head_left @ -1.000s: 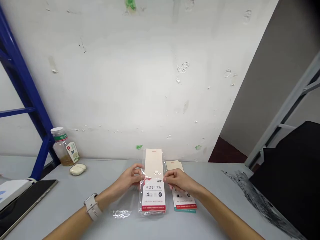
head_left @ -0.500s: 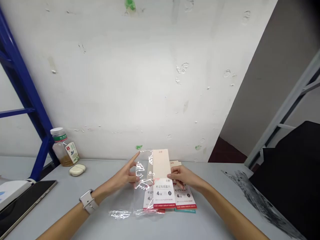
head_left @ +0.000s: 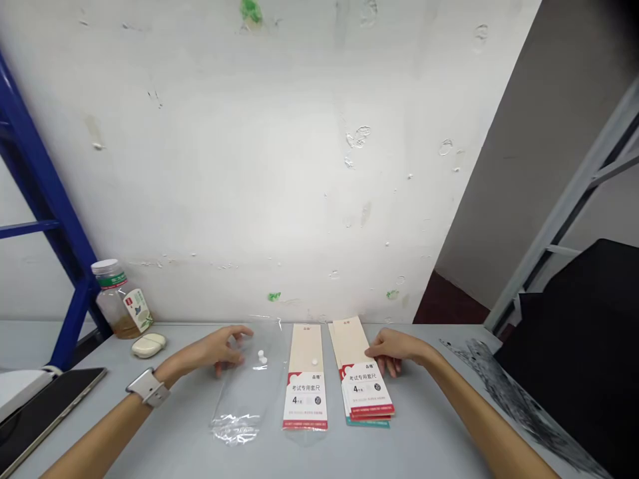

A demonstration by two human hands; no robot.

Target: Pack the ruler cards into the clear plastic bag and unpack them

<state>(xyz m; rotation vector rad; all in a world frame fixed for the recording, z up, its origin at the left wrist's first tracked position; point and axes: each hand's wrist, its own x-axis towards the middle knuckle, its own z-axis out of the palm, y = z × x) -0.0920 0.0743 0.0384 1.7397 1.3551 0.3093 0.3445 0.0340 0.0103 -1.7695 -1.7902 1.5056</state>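
My left hand is at the left edge of a clear plastic sleeve, its fingers apart and slightly bent. Two white snap buttons show on the sleeve, which lies flat on the grey table. To its right lies a cream, white and red printed card inside another clear sleeve with a white button. Farther right is a fanned stack of similar cards, a teal edge showing at the bottom. My right hand pinches the right edge of the top card between thumb and fingers.
A capped plastic jar and a small cream case stand at the back left. A dark tablet-like device lies at the left edge. Crumpled clear film and a black object are on the right. A wall rises behind.
My right hand has moved right with a card, now on top of the stack. My left hand has shifted left, and the empty sleeve now lies flat, apart from the cards.
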